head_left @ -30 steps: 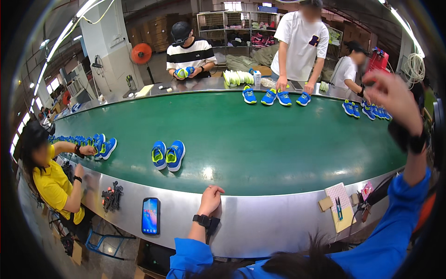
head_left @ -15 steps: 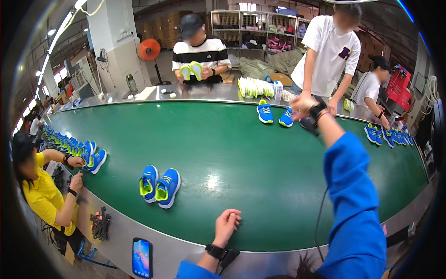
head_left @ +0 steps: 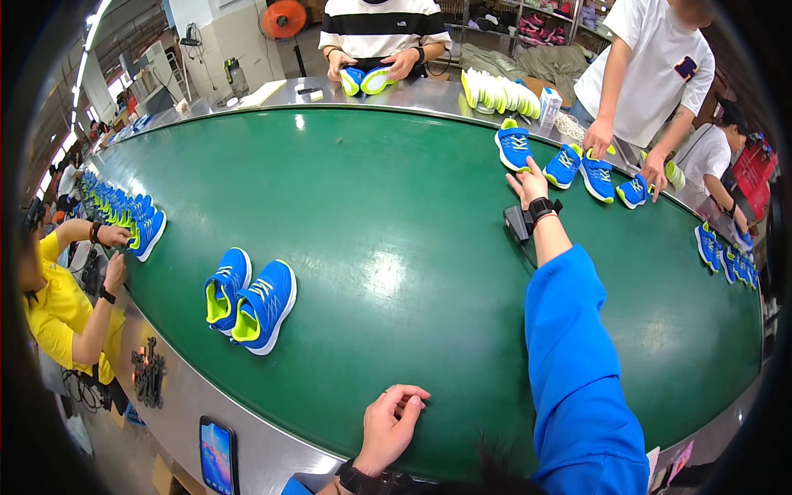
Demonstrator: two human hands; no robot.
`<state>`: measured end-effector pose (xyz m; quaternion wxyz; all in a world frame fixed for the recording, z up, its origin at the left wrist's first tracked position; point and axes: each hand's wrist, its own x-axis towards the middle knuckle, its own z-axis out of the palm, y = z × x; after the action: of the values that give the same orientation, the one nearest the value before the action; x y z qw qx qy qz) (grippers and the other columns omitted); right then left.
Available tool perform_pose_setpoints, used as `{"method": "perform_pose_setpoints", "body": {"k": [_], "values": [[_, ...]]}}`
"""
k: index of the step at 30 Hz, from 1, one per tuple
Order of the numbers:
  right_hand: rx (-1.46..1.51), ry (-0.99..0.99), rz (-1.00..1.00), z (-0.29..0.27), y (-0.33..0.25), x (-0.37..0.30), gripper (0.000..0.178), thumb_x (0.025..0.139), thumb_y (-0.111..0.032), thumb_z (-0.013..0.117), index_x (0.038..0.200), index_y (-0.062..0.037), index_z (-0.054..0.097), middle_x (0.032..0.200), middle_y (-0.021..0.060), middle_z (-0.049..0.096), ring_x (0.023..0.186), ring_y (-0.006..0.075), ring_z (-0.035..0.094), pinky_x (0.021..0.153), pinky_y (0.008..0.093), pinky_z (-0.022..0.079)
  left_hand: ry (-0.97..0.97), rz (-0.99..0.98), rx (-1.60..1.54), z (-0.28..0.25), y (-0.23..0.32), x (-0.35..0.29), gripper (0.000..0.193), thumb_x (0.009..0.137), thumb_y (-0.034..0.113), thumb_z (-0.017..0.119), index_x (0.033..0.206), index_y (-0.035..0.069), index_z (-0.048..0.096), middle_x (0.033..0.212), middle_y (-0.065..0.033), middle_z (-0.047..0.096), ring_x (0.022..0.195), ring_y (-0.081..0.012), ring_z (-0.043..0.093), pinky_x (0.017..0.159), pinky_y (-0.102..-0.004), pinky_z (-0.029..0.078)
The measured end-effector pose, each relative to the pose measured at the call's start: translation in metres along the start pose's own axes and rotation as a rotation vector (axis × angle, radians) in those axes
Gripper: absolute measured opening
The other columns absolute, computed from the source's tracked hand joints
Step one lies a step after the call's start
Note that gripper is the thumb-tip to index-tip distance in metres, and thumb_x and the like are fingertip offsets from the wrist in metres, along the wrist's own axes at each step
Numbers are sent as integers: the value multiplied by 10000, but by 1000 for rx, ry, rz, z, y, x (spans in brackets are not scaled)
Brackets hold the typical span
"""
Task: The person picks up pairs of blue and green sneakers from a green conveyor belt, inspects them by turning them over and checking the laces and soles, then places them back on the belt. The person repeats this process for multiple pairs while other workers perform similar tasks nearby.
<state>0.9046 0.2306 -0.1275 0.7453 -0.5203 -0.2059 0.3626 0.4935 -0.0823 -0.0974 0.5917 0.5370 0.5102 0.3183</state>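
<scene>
From my end, I've got a pale pillar point(head_left: 219, 58), an orange fan point(head_left: 283, 18) and crammed metal shelving point(head_left: 521, 21) past the far edge of the green belt point(head_left: 371, 206). Bright strip light point(head_left: 82, 66) beyond its left end.

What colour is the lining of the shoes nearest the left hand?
The lining is bright lime green, best seen in the head view.

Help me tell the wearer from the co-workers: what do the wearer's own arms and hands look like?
The right hand is ungloved, with a black wristband, a boxy dark device and a thin dark cable at the wrist; its plain bright blue sleeve is loose. The left hand, also ungloved, has a black strap and a blue cuff, mostly cut off.
</scene>
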Motion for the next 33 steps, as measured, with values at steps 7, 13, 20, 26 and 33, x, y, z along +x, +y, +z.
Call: {"method": "perform_pose_setpoints", "body": {"k": [7, 13, 20, 26, 33], "values": [[-22, 243, -53, -30, -18, 3, 622, 887, 115, 460, 1454, -118, 358, 1355, 207, 426, 968, 339, 642, 726, 411, 647, 37, 55, 63, 0, -2, 0, 122, 928, 93, 585, 968, 21, 676, 870, -28, 645, 737, -86, 584, 673, -240, 476], [-348, 354, -65, -41, -13, 26, 685, 789, -118, 781, 1367, -205, 424, 1233, 148, 548, 919, 309, 640, 549, 384, 617, 64, 85, 152, 2, 2, -3, 105, 910, 91, 601, 951, 52, 690, 850, -17, 637, 714, -82, 581, 629, -235, 462], [-350, 120, 97, -38, -12, -49, 534, 740, 30, 742, 1170, -153, 482, 756, 50, 574, 468, 124, 480, 359, 249, 360, 178, 236, 162, 1, -5, -6, 92, 900, 100, 611, 964, 64, 666, 825, -23, 586, 698, -112, 552, 612, -254, 459], [-860, -935, 268, -50, -96, -229, 492, 765, -84, 784, 1203, -206, 596, 1104, 9, 526, 761, 80, 609, 527, 228, 453, 484, 208, -189, -1, -20, 6, 279, 915, 136, 593, 1184, 76, 550, 1192, -114, 496, 983, -205, 462, 814, -301, 447], [-1125, -700, 179, -89, -106, -350, 310, 892, -222, 693, 1127, -42, 600, 909, 70, 669, 735, 125, 662, 542, 284, 544, 450, 351, -93, -8, -13, 8, 431, 932, 216, 554, 1340, 85, 505, 1343, -118, 504, 1202, -263, 426, 1020, -379, 359]]}}
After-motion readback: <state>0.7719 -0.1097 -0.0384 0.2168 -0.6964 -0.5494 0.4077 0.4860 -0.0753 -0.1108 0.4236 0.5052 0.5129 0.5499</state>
